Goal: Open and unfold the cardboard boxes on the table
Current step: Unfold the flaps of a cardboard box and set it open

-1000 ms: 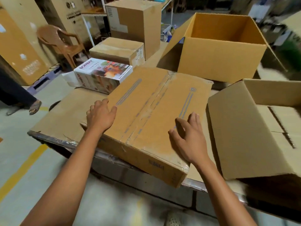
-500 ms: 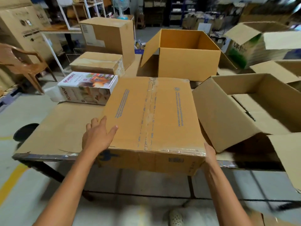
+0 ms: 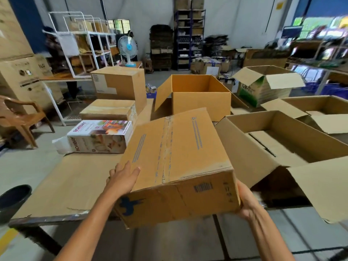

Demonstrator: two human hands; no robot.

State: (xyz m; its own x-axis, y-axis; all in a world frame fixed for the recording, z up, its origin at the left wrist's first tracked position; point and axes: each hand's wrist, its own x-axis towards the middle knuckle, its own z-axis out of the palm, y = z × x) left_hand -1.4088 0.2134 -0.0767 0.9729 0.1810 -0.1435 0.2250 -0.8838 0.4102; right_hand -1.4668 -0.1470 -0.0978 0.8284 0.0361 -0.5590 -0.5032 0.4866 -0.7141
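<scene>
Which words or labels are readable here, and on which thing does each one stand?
"BOMBAY": white printed box, top and side.
"LG": big carton at far left.
"CM-1": green and white box.
Held taped box: barcode and blue print, unreadable.

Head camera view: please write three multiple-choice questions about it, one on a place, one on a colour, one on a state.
1. On which side of the taped cardboard box does the Bombay printed carton lie?
A) right B) left C) inside it
2. What colour is the hub of the table fan?
A) red B) yellow C) blue
3. The top of the taped cardboard box is:
A) sealed shut B) open, flaps up C) flattened

Answers: 1 B, the carton lies beyond the box's left edge; 2 C, the fan's centre is light blue; 3 A, tape runs along the closed seam.
</scene>
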